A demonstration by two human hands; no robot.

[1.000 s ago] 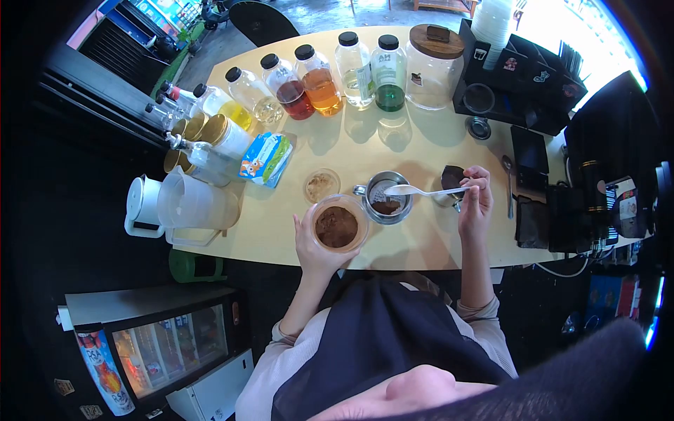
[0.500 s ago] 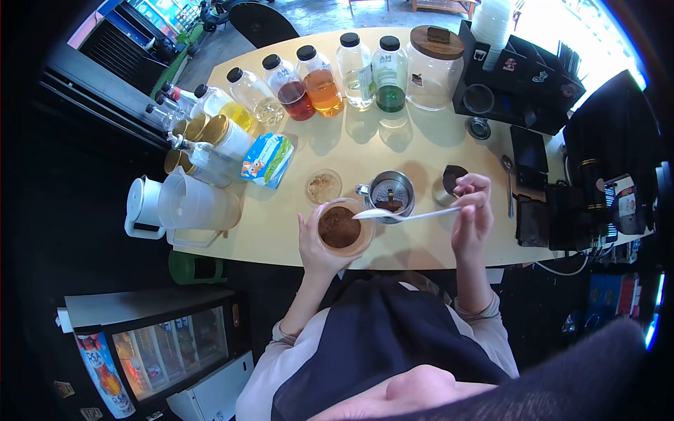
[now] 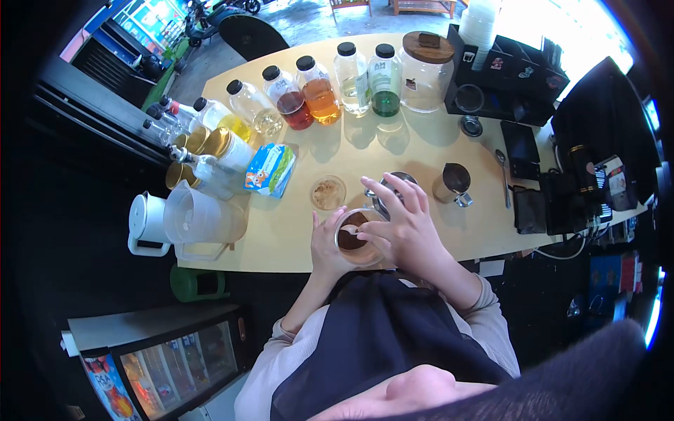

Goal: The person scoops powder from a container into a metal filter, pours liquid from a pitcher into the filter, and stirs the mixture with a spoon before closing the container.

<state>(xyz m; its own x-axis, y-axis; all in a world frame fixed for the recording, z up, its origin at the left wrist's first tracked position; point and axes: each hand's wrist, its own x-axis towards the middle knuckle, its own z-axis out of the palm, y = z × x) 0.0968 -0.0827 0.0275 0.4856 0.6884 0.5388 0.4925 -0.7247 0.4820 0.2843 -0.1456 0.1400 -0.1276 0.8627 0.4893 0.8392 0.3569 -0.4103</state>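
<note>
At the left of the frame, a clear plastic jug stands on the surface. Right of it lies a round lid dusted with powder. At centre, the left hand's grip holds a tub of brown powder. The right hand pinches a white spoon, its tip inside the tub, partly covering a metal cup. Right of centre stands a steel pitcher.

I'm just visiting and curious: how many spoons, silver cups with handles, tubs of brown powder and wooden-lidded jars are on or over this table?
Spoons: 2 (white spoon, mostly hidden by the right hand; metal spoon)
Silver cups: 2 (partly covered cup, uncovered cup)
Tub of brown powder: 1
Wooden-lidded jar: 1
Total: 6
</note>
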